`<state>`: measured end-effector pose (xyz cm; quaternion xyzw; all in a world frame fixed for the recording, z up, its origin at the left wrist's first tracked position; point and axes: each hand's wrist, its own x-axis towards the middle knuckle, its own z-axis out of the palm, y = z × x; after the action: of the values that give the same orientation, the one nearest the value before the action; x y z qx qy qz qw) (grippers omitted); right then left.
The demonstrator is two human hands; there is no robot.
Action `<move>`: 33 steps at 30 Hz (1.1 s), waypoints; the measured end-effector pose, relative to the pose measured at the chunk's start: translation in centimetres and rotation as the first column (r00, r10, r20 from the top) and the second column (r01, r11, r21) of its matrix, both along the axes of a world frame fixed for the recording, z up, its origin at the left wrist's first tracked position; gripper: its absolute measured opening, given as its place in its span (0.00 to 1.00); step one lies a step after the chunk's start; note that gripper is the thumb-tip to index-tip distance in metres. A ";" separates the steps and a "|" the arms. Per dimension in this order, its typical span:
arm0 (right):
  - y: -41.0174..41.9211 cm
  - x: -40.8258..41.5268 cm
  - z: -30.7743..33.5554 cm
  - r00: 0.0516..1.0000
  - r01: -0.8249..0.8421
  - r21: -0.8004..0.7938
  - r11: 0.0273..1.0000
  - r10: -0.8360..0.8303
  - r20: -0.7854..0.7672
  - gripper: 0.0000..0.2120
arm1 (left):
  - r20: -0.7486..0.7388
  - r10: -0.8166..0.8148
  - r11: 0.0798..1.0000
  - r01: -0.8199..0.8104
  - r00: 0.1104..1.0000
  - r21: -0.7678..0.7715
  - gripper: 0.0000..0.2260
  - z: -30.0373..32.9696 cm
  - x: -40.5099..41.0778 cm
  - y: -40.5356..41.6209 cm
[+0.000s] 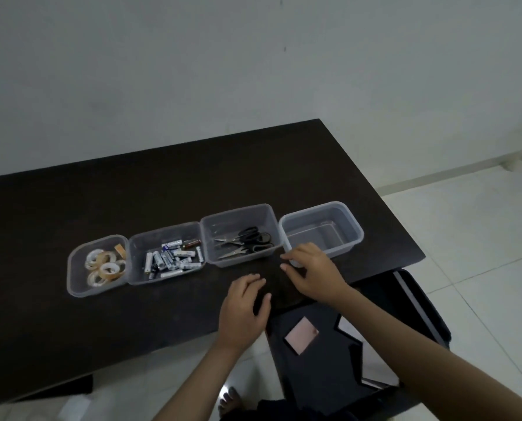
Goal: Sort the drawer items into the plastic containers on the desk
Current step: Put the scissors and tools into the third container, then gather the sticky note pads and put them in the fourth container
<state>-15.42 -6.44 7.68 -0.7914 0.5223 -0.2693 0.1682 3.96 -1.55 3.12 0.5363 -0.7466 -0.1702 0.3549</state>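
Observation:
Four clear plastic containers stand in a row on the dark desk (174, 183). The leftmost container (71, 268) holds tape rolls (104, 267). Beside it, the second container (165, 230) holds batteries (170, 258), and the third container (238, 209) holds scissors (247, 241). The rightmost container (323, 206) has nothing in it. My right hand (311, 273) lies at its front left corner, fingers apart, nothing seen in it. My left hand (244, 308) rests flat near the desk's front edge, holding nothing. Below the hands, an open dark drawer (420, 302) holds a pink card (302, 334) and white paper (349, 329).
The desk's right end is just beyond the rightmost container. White floor tiles (481, 253) lie to the right and below. A bare foot (229, 396) shows under the desk edge. A grey wall (192, 71) runs behind the desk.

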 end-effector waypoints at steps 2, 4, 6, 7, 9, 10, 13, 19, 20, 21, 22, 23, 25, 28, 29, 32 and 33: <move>1.6 -2.4 -0.4 1.000 -0.003 -0.044 0.999 0.003 -0.001 0.10 | 0.019 -0.024 0.999 0.023 1.000 0.043 0.13 -1.1 -2.1 1.6; 3.3 -5.1 -1.5 1.000 0.011 -0.074 0.997 -0.011 0.000 0.08 | 0.032 -0.051 0.994 0.047 0.998 0.102 0.12 -2.5 -4.2 3.3; 5.0 -7.8 -3.1 1.000 0.011 -0.073 0.997 -0.013 -0.028 0.07 | 0.044 -0.065 0.984 0.056 0.997 0.168 0.10 -3.8 -6.0 4.8; 5.9 -9.4 -4.1 0.999 0.002 -0.046 0.999 -0.004 -0.051 0.07 | 0.049 -0.069 0.978 0.058 0.996 0.199 0.09 -4.5 -7.1 5.5; 7.4 -11.5 -6.0 0.994 -0.016 0.020 1.000 0.018 -0.104 0.07 | 0.064 -0.077 0.968 0.059 0.995 0.245 0.06 -5.6 -8.0 6.4; 8.2 -12.9 -7.0 0.991 -0.013 0.077 0.997 0.023 -0.131 0.09 | 0.074 -0.079 0.960 0.056 0.994 0.274 0.06 -6.4 -8.8 6.7; 10.1 -17.1 -9.9 0.969 0.034 0.325 0.945 0.049 -0.243 0.16 | 0.187 -0.069 0.891 -0.024 0.980 0.454 0.15 -8.7 -10.7 7.2; 11.7 -21.3 -12.9 0.854 0.202 0.640 0.742 0.186 -0.485 0.25 | 0.409 -0.123 0.704 -0.211 0.904 0.678 0.24 -10.7 -13.4 6.5; 11.7 -21.6 -13.2 0.858 0.217 0.655 0.724 0.180 -0.482 0.26 | 0.411 -0.126 0.684 -0.221 0.903 0.695 0.23 -10.9 -13.8 6.6; 11.7 -21.8 -13.5 0.862 0.225 0.667 0.710 0.174 -0.476 0.25 | 0.406 -0.118 0.670 -0.229 0.906 0.706 0.23 -11.0 -14.1 6.7; 11.7 -21.9 -13.7 0.866 0.225 0.677 0.701 0.175 -0.468 0.24 | 0.394 -0.104 0.659 -0.234 0.913 0.715 0.22 -11.0 -14.4 7.0; 11.6 -22.0 -13.8 0.867 0.221 0.685 0.694 0.181 -0.464 0.24 | 0.379 -0.087 0.652 -0.235 0.921 0.721 0.21 -11.1 -14.8 7.4; 11.4 -21.8 -13.9 0.865 0.211 0.690 0.693 0.196 -0.462 0.23 | 0.356 -0.066 0.632 -0.237 0.932 0.738 0.21 -11.0 -15.4 8.1; 11.5 -21.4 -14.0 0.865 0.183 0.684 0.706 0.215 -0.453 0.22 | 0.355 -0.051 0.606 -0.254 0.933 0.754 0.21 -10.7 -16.2 9.0; 11.6 -21.3 -14.0 0.869 0.172 0.681 0.711 0.216 -0.445 0.21 | 0.366 -0.057 0.605 -0.260 0.929 0.753 0.22 -10.6 -16.4 9.3; 11.7 -21.2 -14.1 0.889 0.132 0.659 0.740 0.206 -0.409 0.17 | 0.383 -0.059 0.619 -0.267 0.922 0.738 0.21 -9.9 -16.9 10.0; 11.7 -21.1 -14.1 0.897 0.114 0.654 0.748 0.206 -0.391 0.16 | 0.374 -0.042 0.628 -0.267 0.926 0.731 0.21 -9.6 -17.0 10.3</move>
<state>-36.47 5.31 -6.40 -0.7323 0.5871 0.1232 0.3223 -13.08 8.74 -6.50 0.7037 -0.6176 -0.3491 -0.0391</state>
